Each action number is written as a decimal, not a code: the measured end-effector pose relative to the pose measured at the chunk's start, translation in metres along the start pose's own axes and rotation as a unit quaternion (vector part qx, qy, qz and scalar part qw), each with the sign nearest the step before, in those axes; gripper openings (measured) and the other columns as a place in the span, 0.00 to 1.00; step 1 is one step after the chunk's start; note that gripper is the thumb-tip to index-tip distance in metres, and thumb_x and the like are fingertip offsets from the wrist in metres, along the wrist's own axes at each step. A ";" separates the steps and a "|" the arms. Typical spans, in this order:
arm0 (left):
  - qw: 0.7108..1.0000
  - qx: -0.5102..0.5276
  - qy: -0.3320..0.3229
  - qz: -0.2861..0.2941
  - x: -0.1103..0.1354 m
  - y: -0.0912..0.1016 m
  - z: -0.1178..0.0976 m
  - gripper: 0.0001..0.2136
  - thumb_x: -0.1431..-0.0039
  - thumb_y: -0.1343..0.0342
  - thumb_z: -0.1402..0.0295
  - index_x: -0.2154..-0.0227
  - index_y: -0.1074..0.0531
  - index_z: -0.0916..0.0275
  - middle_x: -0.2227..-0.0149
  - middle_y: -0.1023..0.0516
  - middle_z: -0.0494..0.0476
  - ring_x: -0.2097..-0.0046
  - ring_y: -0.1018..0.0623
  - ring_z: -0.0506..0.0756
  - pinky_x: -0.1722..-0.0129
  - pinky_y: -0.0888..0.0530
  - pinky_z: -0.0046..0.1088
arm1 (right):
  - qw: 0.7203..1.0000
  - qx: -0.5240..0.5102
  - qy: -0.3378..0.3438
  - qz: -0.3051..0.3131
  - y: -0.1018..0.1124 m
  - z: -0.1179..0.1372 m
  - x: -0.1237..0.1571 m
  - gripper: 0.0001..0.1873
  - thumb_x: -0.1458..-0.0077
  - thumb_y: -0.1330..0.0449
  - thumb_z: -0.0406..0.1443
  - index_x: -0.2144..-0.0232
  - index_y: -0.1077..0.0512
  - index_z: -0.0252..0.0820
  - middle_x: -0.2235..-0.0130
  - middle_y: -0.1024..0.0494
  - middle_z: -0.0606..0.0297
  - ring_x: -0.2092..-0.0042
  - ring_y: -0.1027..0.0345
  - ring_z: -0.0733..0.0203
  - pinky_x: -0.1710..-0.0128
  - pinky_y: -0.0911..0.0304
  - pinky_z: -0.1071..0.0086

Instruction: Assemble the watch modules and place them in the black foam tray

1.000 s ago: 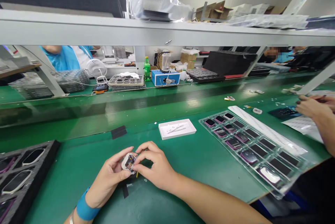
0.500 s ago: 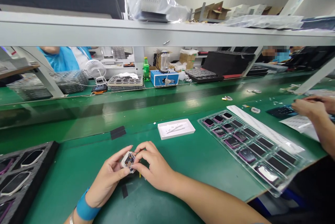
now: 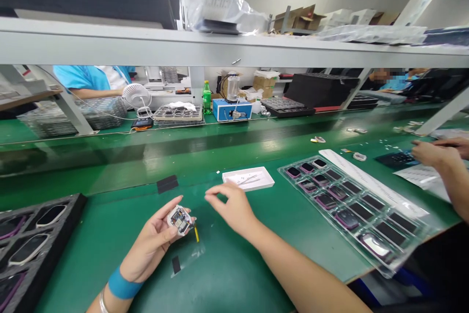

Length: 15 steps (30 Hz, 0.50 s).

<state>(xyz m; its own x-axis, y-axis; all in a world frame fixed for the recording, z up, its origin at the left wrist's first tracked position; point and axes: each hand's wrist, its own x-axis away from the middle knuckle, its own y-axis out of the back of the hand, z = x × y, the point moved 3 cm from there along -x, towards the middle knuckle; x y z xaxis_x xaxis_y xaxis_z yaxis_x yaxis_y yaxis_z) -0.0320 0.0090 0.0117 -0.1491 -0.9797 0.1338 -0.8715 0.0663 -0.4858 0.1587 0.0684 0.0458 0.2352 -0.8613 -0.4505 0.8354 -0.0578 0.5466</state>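
My left hand (image 3: 158, 231) grips a small white smartwatch case (image 3: 179, 220) with its circuit board facing up. A yellow flex strip (image 3: 197, 233) hangs from the case's right side. To the right, apart from the case, is my right hand (image 3: 234, 208), its thumb and forefinger drawn together; whatever lies between the tips, if anything, is too small to make out. Just behind that hand stands a shallow white box (image 3: 269, 185) holding tweezers (image 3: 252, 177) and tiny pieces. Below the watch case, a clear film with a black strip (image 3: 176, 264) lies on the green mat.
At the right, a clear blister tray (image 3: 293, 183) carries several watch faces and black pads. A black foam tray (image 3: 69, 222) with watches stands at the left. A co-worker's hands (image 3: 439, 154) work at far right. The shelf beam (image 3: 234, 52) crosses overhead.
My right hand has come away from the watch case and moved right and up toward the white box. The case stays in my left hand, its board and yellow strip now more exposed.
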 end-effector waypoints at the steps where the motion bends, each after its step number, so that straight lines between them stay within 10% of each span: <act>1: 1.000 -0.002 -0.002 0.000 -0.001 0.000 0.001 0.27 0.55 0.36 0.71 0.49 0.32 0.56 0.55 0.25 0.61 0.56 0.24 0.60 0.59 0.26 0.30 | 0.999 -0.035 -0.002 0.030 -0.009 0.008 0.006 0.04 0.49 0.41 0.34 0.73 0.26 0.46 0.68 0.21 0.72 0.65 0.29 0.64 0.43 0.53 0.56; 15: 0.996 -0.073 -0.046 -0.030 -0.004 -0.004 0.007 0.22 0.61 0.33 0.73 0.59 0.26 0.60 0.60 0.22 0.59 0.60 0.24 0.56 0.60 0.27 0.27 | 0.996 0.017 0.092 0.011 -0.033 0.024 0.029 0.07 0.49 0.43 0.30 0.77 0.29 0.44 0.74 0.23 0.71 0.70 0.32 0.66 0.42 0.55 0.55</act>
<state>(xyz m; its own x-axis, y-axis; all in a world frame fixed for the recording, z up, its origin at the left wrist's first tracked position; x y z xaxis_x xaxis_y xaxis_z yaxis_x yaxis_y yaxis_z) -0.0248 0.0116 0.0072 -0.0573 -0.9955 0.0752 -0.9374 0.0277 -0.3472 0.1263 0.0330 0.0317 0.3432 -0.7555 -0.5580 0.8121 -0.0598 0.5805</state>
